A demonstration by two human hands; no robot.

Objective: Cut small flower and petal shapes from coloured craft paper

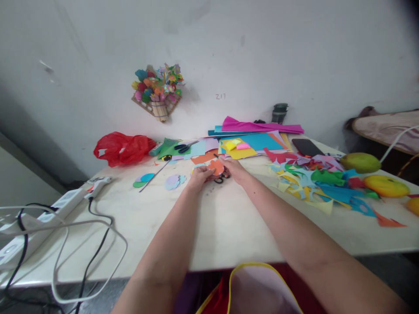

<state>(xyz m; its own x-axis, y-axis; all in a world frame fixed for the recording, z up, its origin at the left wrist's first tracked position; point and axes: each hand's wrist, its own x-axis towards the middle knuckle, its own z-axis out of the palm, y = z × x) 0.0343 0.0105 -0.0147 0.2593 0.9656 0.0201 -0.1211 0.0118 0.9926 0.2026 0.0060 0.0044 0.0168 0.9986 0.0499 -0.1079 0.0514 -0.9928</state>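
Observation:
Over the middle of the table, my left hand (200, 175) is closed on the edge of an orange paper flower (216, 166) with a scalloped rim. My right hand (234, 169) is at the flower's right side, its fingers pinched around a thin dark pen-like stick (215, 155) whose one end shows. Black scissors handles (218, 180) show just below the flower, partly hidden by my right hand. Behind the flower lies an orange paper sheet (204, 158). Pale purple and blue scalloped paper pieces (173, 182) lie to the left of my left hand.
Colored paper scraps (314, 181) and several mangoes (386, 186) are at the right, near a phone (307, 147). Paper sheets (262, 143) lie at the back. Scissors (183, 147) and a red plastic bag (122, 148) are at back left. A power strip (62, 205) with loose cables occupies the left edge.

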